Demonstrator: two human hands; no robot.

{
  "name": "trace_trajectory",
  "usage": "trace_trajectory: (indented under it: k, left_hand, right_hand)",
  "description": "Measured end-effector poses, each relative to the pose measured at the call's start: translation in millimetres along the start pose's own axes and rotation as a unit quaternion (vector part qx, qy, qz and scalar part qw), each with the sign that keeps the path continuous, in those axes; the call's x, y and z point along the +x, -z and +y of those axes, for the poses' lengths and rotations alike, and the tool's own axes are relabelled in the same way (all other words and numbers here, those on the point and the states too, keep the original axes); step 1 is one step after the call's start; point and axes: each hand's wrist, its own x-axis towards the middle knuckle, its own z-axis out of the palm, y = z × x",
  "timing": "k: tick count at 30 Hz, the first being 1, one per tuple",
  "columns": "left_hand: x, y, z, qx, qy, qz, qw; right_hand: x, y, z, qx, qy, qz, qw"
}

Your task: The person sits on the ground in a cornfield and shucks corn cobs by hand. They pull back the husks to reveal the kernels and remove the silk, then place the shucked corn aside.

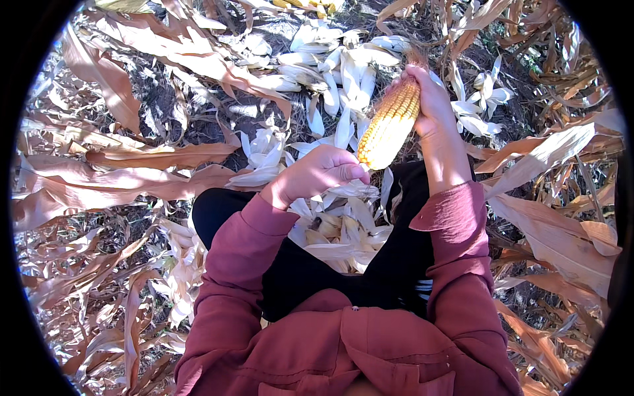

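A yellow ear of corn point(392, 127), its kernels bare, is held at a slant above my lap. My right hand point(430, 99) wraps round its upper end, where brown silk sticks out past the fingers. At the lower end, my left hand point(321, 173) is closed, with thumb and fingers pinched against the tip of the ear. Exactly what the pinch covers is partly hidden. Pale stripped husks point(343, 231) lie between my legs, just under the left hand.
Beyond my hands lies a heap of pale husks point(353, 76). A few yellow ears point(317, 6) show at the far edge. Long dry corn leaves point(158, 155) cover the ground on the left, and more dry leaves point(548, 218) spread on the right. My bent legs point(228, 208) frame the near husks.
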Motion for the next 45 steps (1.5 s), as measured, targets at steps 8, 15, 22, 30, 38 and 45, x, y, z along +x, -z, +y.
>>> trace_trajectory:
  k: [8,15,22,30,38,45]
  left_hand:
    - [15.2,-14.1,-22.2,0.344,0.003,0.076,0.936]
    - [7.7,-22.6,-20.9,0.016,-0.096,0.118,0.988]
    - [3.4,-33.1,-14.1,-0.425,-0.108,0.068,0.896]
    - [11.1,-11.7,-10.9,-0.353,-0.109,0.151,0.917]
    - [-2.5,23.0,-14.1,0.368,-0.165,0.141,0.904]
    - [4.7,6.8,-25.0,0.471,-0.262,0.176,0.824]
  right_hand:
    - [-19.4,-23.5,-0.9,-0.174,0.105,0.017,0.979]
    - [6.0,2.6,-1.6,0.023,-0.006,0.051,0.998]
    - [20.2,8.9,21.7,0.194,-0.064,0.038,0.978]
    - [9.8,-4.8,12.7,0.201,0.061,0.11,0.971]
    - [-5.9,-15.2,-1.3,0.018,0.091,0.071,0.993]
    - [-9.1,-18.4,4.5,-0.096,0.12,0.06,0.986]
